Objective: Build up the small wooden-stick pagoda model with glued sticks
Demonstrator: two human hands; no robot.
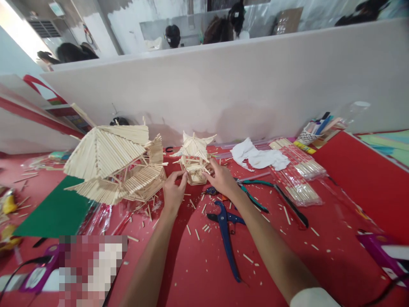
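A small pavilion model [194,148] made of thin wooden sticks stands on the red table between my hands. Its peaked roof has upturned corners, and a low railing runs round the base. My left hand [173,191] is closed on the lower left side of this model, thumb and finger at its edge. On the opposite side, my right hand [221,178] pinches the lower right part, with fingertips partly hidden against the sticks. To the left is a larger stick pavilion [118,149] with a broad roof, apart from my hands.
Blue cutters [225,241] and green-handled pliers [255,198] lie right of centre among stick offcuts. Behind them are white tissue [255,154] and packs of sticks [298,164]. A pen cup [308,133] stands near the partition [255,76]. A green sheet [57,211] lies left.
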